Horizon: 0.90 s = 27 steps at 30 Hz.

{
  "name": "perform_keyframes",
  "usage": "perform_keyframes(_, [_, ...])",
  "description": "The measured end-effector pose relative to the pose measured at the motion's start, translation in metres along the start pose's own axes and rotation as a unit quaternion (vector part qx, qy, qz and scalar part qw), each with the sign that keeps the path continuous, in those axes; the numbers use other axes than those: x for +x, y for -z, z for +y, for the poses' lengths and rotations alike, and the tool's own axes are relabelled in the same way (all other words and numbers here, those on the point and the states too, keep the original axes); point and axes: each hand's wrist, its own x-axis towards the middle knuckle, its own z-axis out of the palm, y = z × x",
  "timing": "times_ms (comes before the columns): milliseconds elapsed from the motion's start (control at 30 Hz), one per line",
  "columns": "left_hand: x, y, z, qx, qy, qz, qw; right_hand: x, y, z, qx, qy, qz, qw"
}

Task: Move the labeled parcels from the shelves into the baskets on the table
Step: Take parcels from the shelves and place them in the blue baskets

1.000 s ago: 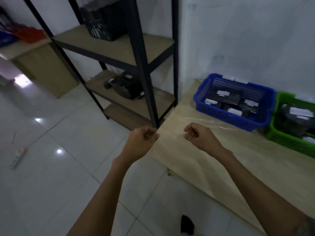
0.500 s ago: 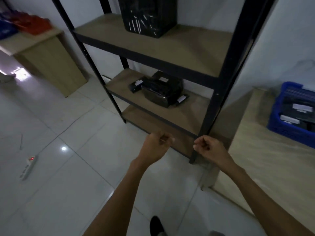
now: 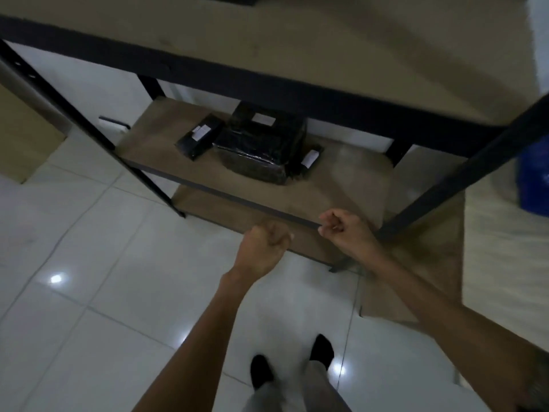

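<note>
Facing parcels; left grip, right grip fisted, empty

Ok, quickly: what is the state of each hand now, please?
Left hand: closed in a fist, holding nothing.
Right hand: closed in a fist, holding nothing.

Blue basket cut by right edge; parcel labels unreadable.
</note>
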Motion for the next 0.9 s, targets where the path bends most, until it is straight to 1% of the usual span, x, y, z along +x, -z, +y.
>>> perform_keyframes(100, [0.047,-0.008,-0.027,0.037,-0.031,-0.044,0.998,0.047,-0.020,0.005,-0.032,-0.025,-0.002,0.999])
perform_keyframes(200, [0.095,-0.020,-0.053,0.042,-0.046,-0.072,0.996,0.086,-0.038,0.016,-0.062,-0.043,0.006,0.997])
perform_keyframes(333, [0.151,-0.046,-0.093,0.129,-0.107,-0.056,0.984,0.129,-0.073,0.049,-0.120,-0.065,0.013,0.991])
perform_keyframes(433, [0.176,-0.064,-0.120,0.172,-0.158,-0.040,0.971,0.158,-0.090,0.066,-0.141,-0.059,0.018,0.988])
perform_keyframes(567, [0.187,-0.077,-0.143,0.290,-0.205,-0.047,0.934,0.201,-0.104,0.067,-0.092,-0.056,0.068,0.992])
perform_keyframes(733, [0.193,-0.076,-0.145,0.302,-0.225,-0.061,0.924,0.231,-0.105,0.059,-0.203,-0.024,0.148,0.968])
perform_keyframes(800, [0.193,-0.076,-0.147,0.302,-0.219,-0.072,0.925,0.241,-0.103,0.052,-0.218,-0.021,0.146,0.965])
perform_keyframes(900, [0.191,-0.077,-0.150,0.286,-0.220,-0.063,0.930,0.248,-0.101,0.044,-0.213,-0.049,0.121,0.968])
